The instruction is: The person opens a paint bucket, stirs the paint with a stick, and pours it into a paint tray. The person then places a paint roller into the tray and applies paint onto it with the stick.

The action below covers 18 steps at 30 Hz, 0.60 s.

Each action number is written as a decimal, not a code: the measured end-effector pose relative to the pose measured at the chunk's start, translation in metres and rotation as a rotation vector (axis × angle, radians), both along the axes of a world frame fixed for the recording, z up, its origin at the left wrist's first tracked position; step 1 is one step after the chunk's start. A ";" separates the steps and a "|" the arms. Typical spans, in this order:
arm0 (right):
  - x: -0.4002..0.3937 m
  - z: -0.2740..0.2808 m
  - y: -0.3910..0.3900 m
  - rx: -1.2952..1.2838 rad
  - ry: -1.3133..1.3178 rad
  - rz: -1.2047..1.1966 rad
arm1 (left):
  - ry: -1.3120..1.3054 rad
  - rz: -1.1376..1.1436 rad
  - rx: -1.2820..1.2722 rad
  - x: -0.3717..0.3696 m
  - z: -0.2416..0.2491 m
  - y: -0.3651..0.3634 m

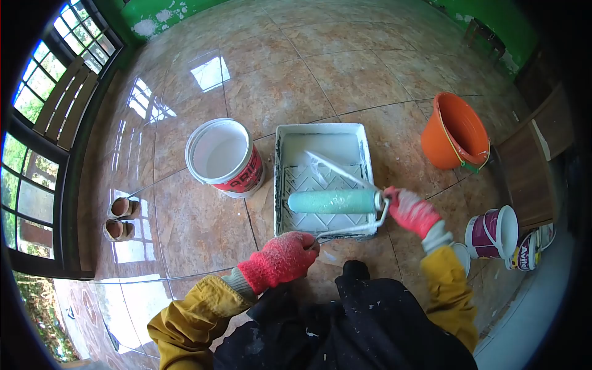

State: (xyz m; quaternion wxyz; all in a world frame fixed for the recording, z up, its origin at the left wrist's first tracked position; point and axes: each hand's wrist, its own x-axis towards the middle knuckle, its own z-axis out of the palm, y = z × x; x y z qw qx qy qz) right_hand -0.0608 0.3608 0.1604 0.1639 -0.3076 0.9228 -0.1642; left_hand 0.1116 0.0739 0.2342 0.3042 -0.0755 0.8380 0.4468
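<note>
Rough, fuzzy knit gloves [280, 262] in worn red cloth meet a roller sleeve [333, 201] of matt, napped fabric above a ridged plastic tray [279, 185] of wet, glossy paint [339, 143], as smooth plastic buckets, one white [243, 179] at left and one orange [453, 132] at right, stand on glossy, light-reflecting floor tiles [259, 86]

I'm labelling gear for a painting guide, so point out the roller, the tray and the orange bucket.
Roller [333, 201]: head view, middle of the sleeve.
Tray [320, 128]: head view, far rim.
Orange bucket [435, 145]: head view, outer wall.
</note>
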 end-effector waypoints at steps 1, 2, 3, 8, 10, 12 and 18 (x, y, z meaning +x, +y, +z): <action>-0.015 0.003 0.012 -0.038 0.056 0.063 | 0.001 0.001 0.003 0.003 -0.004 0.000; -0.028 0.010 0.016 0.007 0.035 0.068 | 0.081 -0.043 -0.056 0.005 -0.008 0.001; -0.036 0.021 0.012 0.009 0.038 0.072 | 0.161 -0.086 -0.116 0.007 -0.013 0.002; -0.040 0.028 -0.008 0.131 0.186 0.087 | 0.224 -0.049 -0.117 0.007 -0.046 0.021; -0.034 0.031 -0.020 0.187 0.139 0.015 | 0.232 -0.031 -0.106 0.008 -0.059 0.026; -0.020 0.053 -0.024 0.176 0.147 -0.002 | 0.342 -0.008 -0.154 0.015 -0.074 0.030; -0.009 0.062 0.012 0.114 0.152 0.170 | 0.278 -0.024 -0.187 0.026 -0.086 0.030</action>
